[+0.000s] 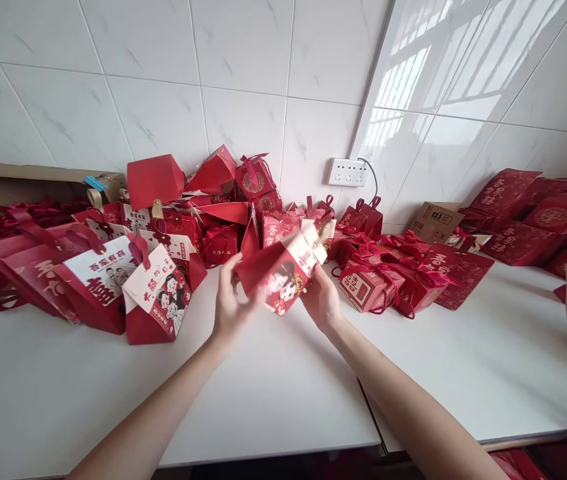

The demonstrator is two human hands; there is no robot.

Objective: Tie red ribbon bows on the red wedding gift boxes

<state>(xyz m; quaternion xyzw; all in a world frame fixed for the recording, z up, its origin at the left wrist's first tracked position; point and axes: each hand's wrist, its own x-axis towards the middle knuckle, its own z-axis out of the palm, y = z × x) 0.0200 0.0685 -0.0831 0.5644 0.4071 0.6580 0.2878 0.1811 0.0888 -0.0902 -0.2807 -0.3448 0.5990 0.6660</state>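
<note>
You have two hands in view, your left hand (231, 300) and right hand (321, 300), holding one red box (278, 273). Two white tabletops sit side by side, the left tabletop (113, 387) and the right tabletop (488, 360). There are two brown cartons, the far-left carton (28, 181) and the far-right carton (433, 221), and one wall socket strip (347, 172). The heaped gift boxes (223, 220) are too many to count.

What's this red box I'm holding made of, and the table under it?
The red box looks like thin printed card, with sharp folds and flaps and a slight sheen. The table looks like smooth white laminate or stone, faintly reflective; I cannot tell which.
</note>
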